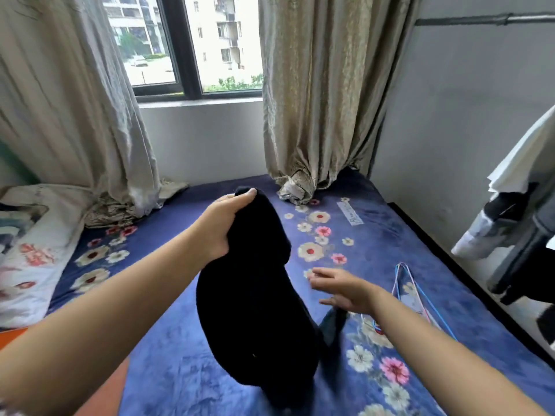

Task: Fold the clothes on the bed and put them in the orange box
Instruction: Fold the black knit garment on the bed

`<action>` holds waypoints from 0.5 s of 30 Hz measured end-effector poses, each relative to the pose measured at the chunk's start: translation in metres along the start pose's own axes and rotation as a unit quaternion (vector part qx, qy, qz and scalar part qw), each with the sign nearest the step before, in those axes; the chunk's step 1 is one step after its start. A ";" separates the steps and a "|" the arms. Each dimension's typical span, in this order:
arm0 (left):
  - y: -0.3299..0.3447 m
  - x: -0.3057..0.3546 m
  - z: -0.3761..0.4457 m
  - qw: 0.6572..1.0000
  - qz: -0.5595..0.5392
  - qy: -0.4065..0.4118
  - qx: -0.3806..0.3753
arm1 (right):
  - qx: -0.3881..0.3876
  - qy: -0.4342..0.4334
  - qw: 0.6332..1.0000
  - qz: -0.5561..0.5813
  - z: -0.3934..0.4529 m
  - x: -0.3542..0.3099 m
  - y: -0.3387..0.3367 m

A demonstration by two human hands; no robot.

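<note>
Head view over bed w/ blue floral blanket. Left hand grips the top of a black garment, fingers and thumb curled round a bunched edge; the garment hangs lifted, its lower end trailing onto the blanket near frame bottom. Right hand is just right of the garment, fingers straight and spread apart, holding nothing; whether it touches the dark cloth below the palm cannot be told (motion blur). Wire hangers, pink and blue, lie on the blanket right of the right hand. An orange surface shows at lower left, beside the left forearm; prob. the box, not certain. Pillow at left edge. Curtains flank the window, hems resting on the bed. Clothes hang at far right.
</note>
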State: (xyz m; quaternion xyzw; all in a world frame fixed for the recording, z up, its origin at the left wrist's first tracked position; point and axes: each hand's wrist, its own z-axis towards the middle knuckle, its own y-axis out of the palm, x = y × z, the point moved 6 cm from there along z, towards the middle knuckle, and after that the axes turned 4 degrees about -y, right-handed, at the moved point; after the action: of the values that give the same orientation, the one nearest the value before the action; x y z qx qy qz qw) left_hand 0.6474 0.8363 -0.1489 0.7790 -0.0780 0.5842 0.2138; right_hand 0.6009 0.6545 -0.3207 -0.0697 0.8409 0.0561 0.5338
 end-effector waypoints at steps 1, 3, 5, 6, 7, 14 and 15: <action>-0.003 0.002 -0.004 1.000 0.012 -0.007 0.002 | -0.011 0.029 1.000 0.000 0.008 0.017 0.016; -0.010 0.010 -0.014 0.998 0.054 -0.013 -0.013 | -0.014 0.031 0.999 0.036 0.020 0.028 0.041; -0.024 0.013 -0.026 0.994 0.102 -0.017 -0.038 | -0.051 0.006 0.997 0.055 0.028 0.017 0.067; -0.029 0.013 -0.030 0.991 0.119 -0.020 -0.051 | -0.076 -0.012 0.996 0.042 0.031 0.009 0.076; -0.038 0.013 -0.036 0.990 0.125 -0.024 -0.054 | -0.102 -0.030 0.994 0.035 0.033 -0.001 0.090; -0.092 0.037 -0.056 0.997 0.056 0.047 0.011 | -0.218 -0.035 0.969 0.110 0.037 -0.038 0.160; -0.098 0.040 -0.059 0.997 0.053 0.056 0.023 | -0.242 -0.033 0.966 0.088 0.035 -0.041 0.168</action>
State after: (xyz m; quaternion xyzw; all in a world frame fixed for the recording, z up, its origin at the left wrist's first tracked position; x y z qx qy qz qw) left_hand 0.6445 0.9537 -0.1213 0.7443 -0.0935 0.6393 0.1688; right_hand 0.6192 0.8276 -0.2952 -0.1207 0.7873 0.3065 0.5212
